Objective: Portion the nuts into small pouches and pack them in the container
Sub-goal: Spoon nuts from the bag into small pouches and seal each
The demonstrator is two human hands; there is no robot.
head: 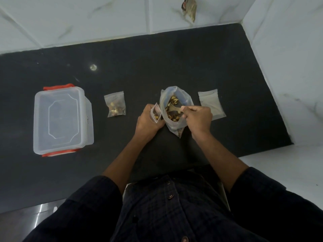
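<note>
Right hand (197,117) pinches a spoon (173,109), its bowl down inside the big open bag (176,109) of nuts (172,100) on the dark counter (139,70). Left hand (148,121) curls round a small pouch (155,112), held upright and touching the big bag's left side, a few nuts in its bottom. A filled pouch (115,103) lies flat further left. Well to the left sits the clear container (61,119), lid on, orange clips at both ends. Flat empty pouches (210,103) lie just right of the big bag.
</note>
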